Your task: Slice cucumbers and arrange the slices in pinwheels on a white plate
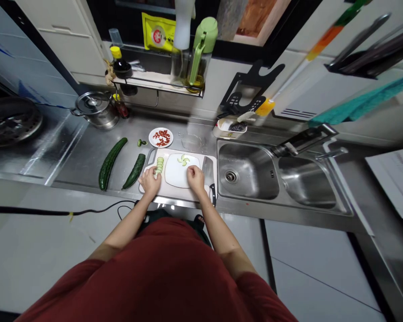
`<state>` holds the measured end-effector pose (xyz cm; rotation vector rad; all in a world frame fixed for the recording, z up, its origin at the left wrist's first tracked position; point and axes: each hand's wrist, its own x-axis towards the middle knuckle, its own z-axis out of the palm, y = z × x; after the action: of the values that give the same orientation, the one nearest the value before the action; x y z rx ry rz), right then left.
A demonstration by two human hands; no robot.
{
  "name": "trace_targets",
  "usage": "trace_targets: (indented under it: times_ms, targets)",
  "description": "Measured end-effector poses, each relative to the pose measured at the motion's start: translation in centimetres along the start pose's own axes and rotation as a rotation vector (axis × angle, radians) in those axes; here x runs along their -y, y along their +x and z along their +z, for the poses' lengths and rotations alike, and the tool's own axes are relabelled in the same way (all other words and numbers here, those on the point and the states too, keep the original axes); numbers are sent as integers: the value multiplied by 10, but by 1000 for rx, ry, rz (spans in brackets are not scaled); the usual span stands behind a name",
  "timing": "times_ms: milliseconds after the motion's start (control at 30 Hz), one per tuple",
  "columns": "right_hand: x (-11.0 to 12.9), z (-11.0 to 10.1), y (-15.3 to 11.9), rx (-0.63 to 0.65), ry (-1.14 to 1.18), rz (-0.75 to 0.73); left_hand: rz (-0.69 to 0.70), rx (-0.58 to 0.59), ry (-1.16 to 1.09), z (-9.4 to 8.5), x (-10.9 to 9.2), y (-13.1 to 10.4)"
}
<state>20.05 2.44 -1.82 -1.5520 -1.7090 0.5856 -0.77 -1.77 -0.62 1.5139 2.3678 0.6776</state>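
My left hand point(150, 181) is at the left of the cutting board point(177, 192), its thumb and fingers closed around the near end of a row of cucumber slices point(160, 163). Over the right side of a white plate point(175, 177), my right hand point(196, 178) has its fingers pressed together; whatever they hold is hidden. Several thin cucumber slices point(183, 160) lie fanned at the plate's far side. A knife with a black handle point(212, 195) rests at the board's right edge. Left of the board are a cut cucumber point(135, 171) and a longer whole cucumber point(111, 164).
Behind the board stands a small plate of chopped red pieces point(161, 137), with cucumber ends point(141, 142) beside it. A lidded pot point(96, 109) is at the back left. To the right is a double sink point(248, 172). A bottle shelf point(157, 84) hangs above the counter.
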Motion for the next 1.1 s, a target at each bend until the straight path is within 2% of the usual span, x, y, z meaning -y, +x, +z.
trace_targets:
  times_ms: [200, 500, 1100]
  targets:
    - [-2, -1, -9, -12, 45, 0, -55, 33, 72, -5, 6, -1]
    - [-5, -3, -14, -39, 56, 14, -60, 45, 132, -1, 8, 0]
    - [-8, -10, -25, -52, 61, 46, -154, 13, -52, 4, 5, 3]
